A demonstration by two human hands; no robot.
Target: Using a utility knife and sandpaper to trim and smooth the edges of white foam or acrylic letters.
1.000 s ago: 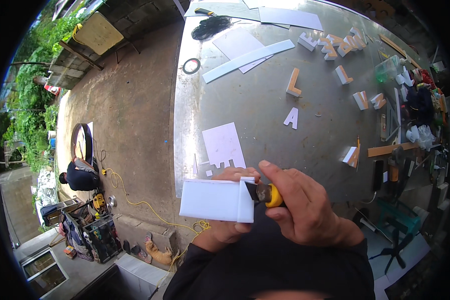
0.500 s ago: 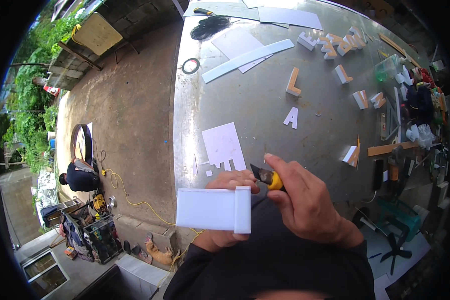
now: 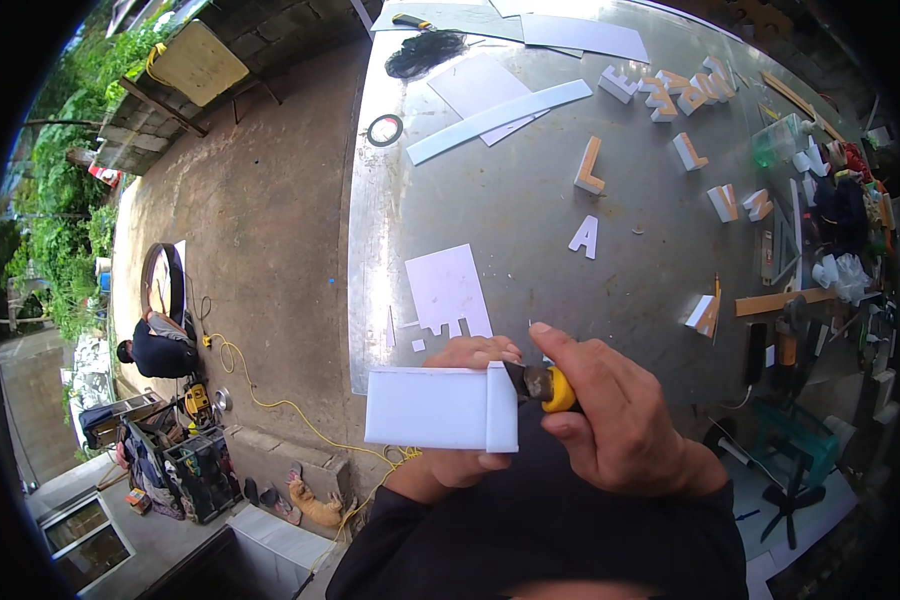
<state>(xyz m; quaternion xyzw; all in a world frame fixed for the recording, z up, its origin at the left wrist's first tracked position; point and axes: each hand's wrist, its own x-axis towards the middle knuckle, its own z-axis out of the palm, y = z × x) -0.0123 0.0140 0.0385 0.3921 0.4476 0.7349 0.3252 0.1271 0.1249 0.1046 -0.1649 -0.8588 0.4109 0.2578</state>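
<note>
My left hand (image 3: 467,352) is wrapped behind a white box-shaped piece (image 3: 428,410), its fingers showing above and below. A separate strip (image 3: 502,408) forms the piece's right end. In my right hand (image 3: 618,415) is a yellow and black utility knife (image 3: 558,389), its dark blade reaching the top right corner of the white piece. Whether the blade is cutting into it cannot be made out. Beyond my hands, a white sheet with notches cut in its near edge (image 3: 447,285) lies on the metal table (image 3: 530,215), along with a flat white letter cutout (image 3: 584,238).
Several block letters with white sides and tan faces, such as one L-shaped block (image 3: 589,166), stand farther back. White strips (image 3: 500,120) and a tape roll (image 3: 384,130) lie at the far left. Tools and a phone (image 3: 756,350) crowd the right. A person (image 3: 163,348) crouches on the left floor.
The white piece has shifted slightly right and up in my left hand. The knife has come down to its upper right corner, where before it was above and apart.
</note>
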